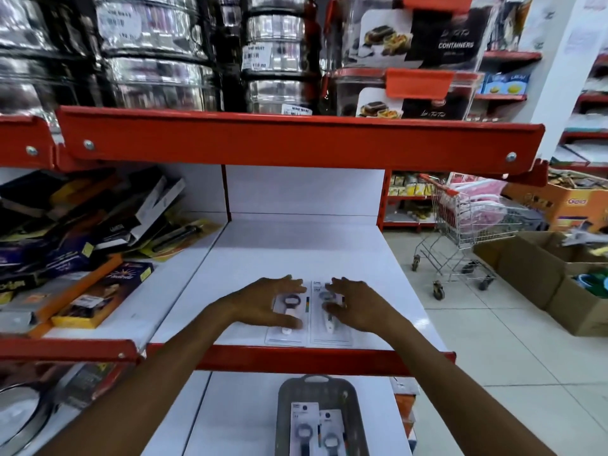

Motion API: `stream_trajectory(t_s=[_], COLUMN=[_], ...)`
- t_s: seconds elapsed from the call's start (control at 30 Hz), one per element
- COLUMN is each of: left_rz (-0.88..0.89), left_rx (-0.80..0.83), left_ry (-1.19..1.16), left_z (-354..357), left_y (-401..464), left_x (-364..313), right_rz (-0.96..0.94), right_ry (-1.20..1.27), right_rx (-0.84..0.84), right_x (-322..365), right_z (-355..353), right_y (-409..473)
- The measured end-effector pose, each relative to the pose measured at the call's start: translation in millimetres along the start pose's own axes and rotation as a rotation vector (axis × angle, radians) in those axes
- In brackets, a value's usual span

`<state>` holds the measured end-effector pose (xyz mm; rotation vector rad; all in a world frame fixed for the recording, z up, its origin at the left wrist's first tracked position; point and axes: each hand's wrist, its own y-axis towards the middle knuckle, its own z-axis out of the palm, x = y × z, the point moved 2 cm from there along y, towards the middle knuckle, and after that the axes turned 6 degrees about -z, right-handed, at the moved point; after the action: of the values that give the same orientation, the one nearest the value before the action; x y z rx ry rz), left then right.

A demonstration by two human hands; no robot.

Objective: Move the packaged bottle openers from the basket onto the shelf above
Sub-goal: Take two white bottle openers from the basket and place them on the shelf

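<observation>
Two packaged bottle openers lie side by side near the front edge of the white shelf (296, 251). My left hand (263, 306) rests spread over the left package (287, 327), fingers apart. My right hand (358, 307) lies the same way over the right package (329, 330). Neither hand grips its package. One shelf lower stands a grey basket (286, 399) holding two more packaged bottle openers (304, 429), upright side by side.
A red shelf lip (296, 139) hangs overhead, with steel tins and food containers above it. Boxed goods (82, 245) pile on the shelf to the left. A shopping cart (467, 232) and cardboard boxes (543, 271) stand on the tiled floor to the right.
</observation>
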<state>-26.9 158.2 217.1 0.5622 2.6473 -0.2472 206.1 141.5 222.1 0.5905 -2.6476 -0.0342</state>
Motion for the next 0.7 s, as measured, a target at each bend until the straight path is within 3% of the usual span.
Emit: stream_trajectory(t_s=[0.7], left_rz=[-0.064], left_rx=[0.003], left_ry=[0.047], left_z=[-10], left_y=[-39], left_x=[31], right_rz=[-0.085], right_ry=[0.008], right_rx=[-0.008], right_x=[34], right_z=[33], right_y=[1])
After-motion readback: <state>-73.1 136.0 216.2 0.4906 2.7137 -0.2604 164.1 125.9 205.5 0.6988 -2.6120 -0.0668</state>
